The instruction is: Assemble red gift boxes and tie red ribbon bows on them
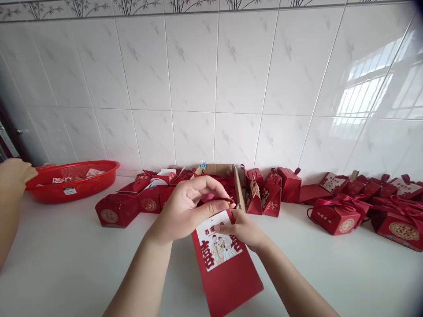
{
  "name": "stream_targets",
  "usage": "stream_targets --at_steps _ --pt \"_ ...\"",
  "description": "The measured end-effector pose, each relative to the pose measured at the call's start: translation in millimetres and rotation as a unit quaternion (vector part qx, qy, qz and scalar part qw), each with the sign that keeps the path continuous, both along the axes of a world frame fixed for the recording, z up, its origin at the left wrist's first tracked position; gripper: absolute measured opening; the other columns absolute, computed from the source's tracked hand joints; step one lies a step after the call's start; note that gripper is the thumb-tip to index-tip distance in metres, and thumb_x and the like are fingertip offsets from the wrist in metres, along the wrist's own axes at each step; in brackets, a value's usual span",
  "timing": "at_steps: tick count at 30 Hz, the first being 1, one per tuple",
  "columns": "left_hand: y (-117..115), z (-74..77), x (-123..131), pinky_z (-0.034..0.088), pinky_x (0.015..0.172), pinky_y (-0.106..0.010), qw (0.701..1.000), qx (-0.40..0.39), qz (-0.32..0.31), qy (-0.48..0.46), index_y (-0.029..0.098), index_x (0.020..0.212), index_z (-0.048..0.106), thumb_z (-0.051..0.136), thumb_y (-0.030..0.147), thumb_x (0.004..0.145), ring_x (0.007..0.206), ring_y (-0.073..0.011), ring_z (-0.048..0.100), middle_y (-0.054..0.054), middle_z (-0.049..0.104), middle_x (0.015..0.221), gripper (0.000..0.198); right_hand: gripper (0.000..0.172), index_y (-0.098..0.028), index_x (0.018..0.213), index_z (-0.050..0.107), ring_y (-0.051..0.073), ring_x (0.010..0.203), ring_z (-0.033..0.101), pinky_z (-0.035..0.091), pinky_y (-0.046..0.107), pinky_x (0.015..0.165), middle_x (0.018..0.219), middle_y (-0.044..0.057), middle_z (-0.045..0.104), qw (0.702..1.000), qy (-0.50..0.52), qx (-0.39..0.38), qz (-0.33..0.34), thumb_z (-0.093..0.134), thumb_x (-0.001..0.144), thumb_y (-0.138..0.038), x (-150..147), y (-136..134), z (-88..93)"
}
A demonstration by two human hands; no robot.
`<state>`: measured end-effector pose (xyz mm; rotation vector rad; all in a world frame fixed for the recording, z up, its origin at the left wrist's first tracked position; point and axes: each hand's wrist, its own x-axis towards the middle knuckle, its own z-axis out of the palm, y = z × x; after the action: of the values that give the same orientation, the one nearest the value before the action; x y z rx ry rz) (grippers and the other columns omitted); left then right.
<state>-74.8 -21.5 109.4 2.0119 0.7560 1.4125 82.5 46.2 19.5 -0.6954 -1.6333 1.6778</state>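
Left hand [185,209] pinches a gold bit [228,203]; right hand [247,231] holds the top of the red box [231,286], long side toward bottom middle.

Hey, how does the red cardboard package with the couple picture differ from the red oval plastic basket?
The red cardboard package is straight-edged; the red plastic basket is oval. The package bears a white illustrated panel, the basket a small white label. Your left hand and right hand hold the package; the basket rests on the counter. Both are red.
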Motion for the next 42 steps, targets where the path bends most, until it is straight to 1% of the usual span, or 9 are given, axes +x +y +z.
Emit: stream_targets --at_steps 5,9,12,15,18,23,30,38,42 --pt "0 1.0 -5 0.051 0.062 -0.021 0.991 -0.068 -0.106 -0.038 0.020 0.079 0.065 0.070 0.018 0.081 0.069 -0.0107 0.064 0.001 0.066 0.071 0.006 0.033 -0.017 0.072 0.052 0.011 0.054 0.052 0.042 0.023 0.051 0.060 -0.004 0.056 0.985 0.001 0.106 -0.134 0.075 0.069 -0.040 4 -5 5.5" --pt "-5 2.1 -3 0.055 0.066 -0.020 0.988 -0.108 -0.102 -0.043 0.021 0.077 0.068 0.071 0.014 0.079 0.070 -0.0108 0.067 0.002 0.069 0.071 0.009 0.025 -0.019 0.070 0.050 0.010 0.046 0.051 0.038 0.020 0.040 0.055 -0.004 0.058 0.938 0.006 0.240 -0.252 0.065 0.081 -0.037 25 -32 27.7" --pt "-8 1.0 2 0.056 0.065 -0.019 0.991 -0.108 -0.073 -0.027 0.024 0.077 0.069 0.072 0.014 0.078 0.070 -0.0112 0.068 0.002 0.072 0.073 0.010 0.010 -0.019 0.078 0.058 0.012 0.055 0.064 0.048 0.018 0.044 0.074 0.003 0.073 0.856 0.020 0.386 -0.343 0.064 0.083 -0.025 41 -57 45.4" --pt "-10 -0.6 9 0.057 0.064 -0.021 0.998 -0.064 -0.023 -0.009 0.025 0.076 0.071 0.074 0.015 0.076 0.069 -0.0126 0.068 0.002 0.072 0.073 0.011 0.005 -0.020 0.082 0.061 0.015 0.068 0.072 0.055 0.017 0.051 0.093 0.006 0.076 0.775 0.008 0.494 -0.395 0.063 0.083 -0.015 47 -72 54.4" --pt "-12 -2.1 17 0.057 0.062 -0.021 1.000 -0.029 0.002 -0.003 0.027 0.074 0.073 0.074 0.014 0.075 0.066 -0.0130 0.068 0.003 0.072 0.071 0.013 0.010 -0.019 0.085 0.060 0.018 0.081 0.074 0.059 0.017 0.058 0.095 0.008 0.076 0.744 0.007 0.546 -0.385 0.063 0.082 -0.009 45 -76 55.0" --pt "-11 -5.3 25 0.057 0.060 -0.022 0.999 -0.037 -0.030 -0.016 0.030 0.076 0.075 0.073 0.012 0.076 0.065 -0.0129 0.067 0.005 0.073 0.072 0.017 0.018 -0.019 0.092 0.059 0.019 0.085 0.074 0.061 0.018 0.064 0.093 0.007 0.077 0.731 0.016 0.573 -0.371 0.063 0.081 -0.005 43 -75 50.0" --pt "-8 -9.3 32 0.057 0.063 -0.023 0.989 -0.115 -0.072 -0.061 0.025 0.072 0.074 0.075 0.016 0.075 0.065 -0.0129 0.066 0.002 0.071 0.070 0.010 0.026 -0.020 0.096 0.060 0.021 0.086 0.074 0.063 0.025 0.066 0.096 0.007 0.076 0.707 0.036 0.594 -0.382 0.061 0.078 0.000 46 -72 44.9" --pt "-7 -9.6 40 0.060 0.067 -0.018 0.929 -0.259 -0.222 -0.147 0.020 0.075 0.073 0.075 0.015 0.076 0.066 -0.0097 0.070 0.002 0.074 0.069 0.005 0.024 -0.021 0.095 0.061 0.020 0.080 0.075 0.064 0.024 0.066 0.102 0.008 0.075 0.651 0.015 0.644 -0.401 0.065 0.078 -0.005 55 -69 45.7" --pt "-3 -12.1 39 0.062 0.068 -0.023 0.905 -0.297 -0.267 -0.146 0.019 0.077 0.072 0.073 0.015 0.078 0.065 -0.0102 0.070 0.002 0.073 0.070 0.005 0.029 -0.020 0.098 0.060 0.019 0.088 0.073 0.063 0.023 0.069 0.106 0.007 0.074 0.667 0.008 0.651 -0.363 0.062 0.077 0.000 63 -69 47.7"
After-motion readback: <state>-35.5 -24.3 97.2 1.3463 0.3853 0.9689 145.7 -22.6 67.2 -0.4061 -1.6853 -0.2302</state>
